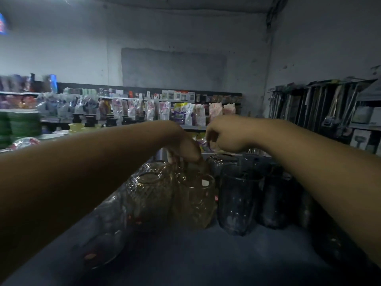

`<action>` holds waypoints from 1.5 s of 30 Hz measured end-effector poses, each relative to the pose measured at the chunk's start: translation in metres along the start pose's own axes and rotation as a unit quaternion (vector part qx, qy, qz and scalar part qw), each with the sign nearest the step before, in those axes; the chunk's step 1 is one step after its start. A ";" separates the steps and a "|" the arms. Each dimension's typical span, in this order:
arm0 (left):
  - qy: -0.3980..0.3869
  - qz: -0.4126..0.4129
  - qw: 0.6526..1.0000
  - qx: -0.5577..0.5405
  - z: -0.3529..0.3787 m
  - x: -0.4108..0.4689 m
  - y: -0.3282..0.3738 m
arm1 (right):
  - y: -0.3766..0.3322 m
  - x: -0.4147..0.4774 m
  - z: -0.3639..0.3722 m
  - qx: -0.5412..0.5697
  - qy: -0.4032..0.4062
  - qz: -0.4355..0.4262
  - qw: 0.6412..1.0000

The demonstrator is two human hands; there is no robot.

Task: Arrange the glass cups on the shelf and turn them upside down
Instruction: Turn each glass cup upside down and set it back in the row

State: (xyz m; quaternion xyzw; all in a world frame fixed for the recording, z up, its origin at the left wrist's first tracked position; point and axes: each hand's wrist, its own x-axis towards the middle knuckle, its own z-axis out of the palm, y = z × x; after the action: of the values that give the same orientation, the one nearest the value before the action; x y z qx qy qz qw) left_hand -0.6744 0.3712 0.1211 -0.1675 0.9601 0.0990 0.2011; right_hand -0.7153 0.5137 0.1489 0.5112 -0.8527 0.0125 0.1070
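1. As we look down along two bare forearms in a dim shop, the glass cups stand crowded on the grey shelf (206,254) just ahead of us.
2. Our left hand (185,148) droops with its fingers pointing down. It appears to pinch the top of an amber glass cup (191,201) directly beneath it, though blur hides the exact contact.
3. Our right hand (224,137) hovers just beside the left, fingers curled under with nothing visible in them. It is above and clear of the dark glass cups (239,203).
4. That amber glass cup seems to stand upright, long axis vertical, mouth up. We judge the left hand nearer, so lifting straight up, then rolling the wrist, would turn it over.
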 end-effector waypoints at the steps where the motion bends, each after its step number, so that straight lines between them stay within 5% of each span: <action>1: 0.007 -0.013 1.000 0.024 0.001 0.004 0.003 | 0.002 0.001 0.000 -0.002 -0.003 -0.003 1.000; 6: 0.057 -0.015 0.998 0.027 -0.002 0.008 0.011 | 0.012 0.010 0.004 0.007 -0.018 -0.020 1.000; 15: 0.182 0.088 0.958 -0.203 -0.023 -0.041 -0.042 | 0.011 0.028 0.008 0.202 0.025 0.028 0.979; 19: 0.238 0.133 0.904 -0.329 -0.016 -0.054 -0.071 | 0.006 0.030 0.014 0.409 0.027 0.084 0.908; 23: 0.236 0.222 0.840 -0.436 -0.003 -0.056 -0.083 | -0.009 0.037 0.008 0.585 -0.075 0.067 0.805; 25: 0.230 0.266 0.799 -0.488 0.002 -0.054 -0.082 | -0.013 0.040 0.002 0.612 -0.098 0.047 0.783; 27: 0.223 0.273 0.798 -0.488 0.002 -0.055 -0.081 | -0.015 0.043 -0.003 0.571 -0.080 0.050 0.815; 31: 0.219 0.187 0.930 -0.228 0.000 -0.056 -0.099 | -0.021 0.054 -0.005 0.429 0.021 0.115 0.896; 33: 0.224 0.156 0.957 -0.100 0.004 -0.051 -0.110 | -0.029 0.059 -0.003 0.315 0.045 0.135 0.938; 39: 0.227 0.174 0.958 -0.004 0.015 -0.035 -0.121 | -0.056 0.072 0.010 0.102 -0.022 0.118 0.988; 45: 0.226 0.209 0.951 0.010 0.015 -0.033 -0.125 | -0.076 0.075 0.027 0.023 -0.214 0.105 0.971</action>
State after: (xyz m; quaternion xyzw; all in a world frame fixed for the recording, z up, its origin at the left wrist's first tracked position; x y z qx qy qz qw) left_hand -0.5957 0.2689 0.1064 0.0212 0.9948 0.0888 -0.0444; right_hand -0.6873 0.4083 0.1305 0.4116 -0.9043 -0.0666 -0.0916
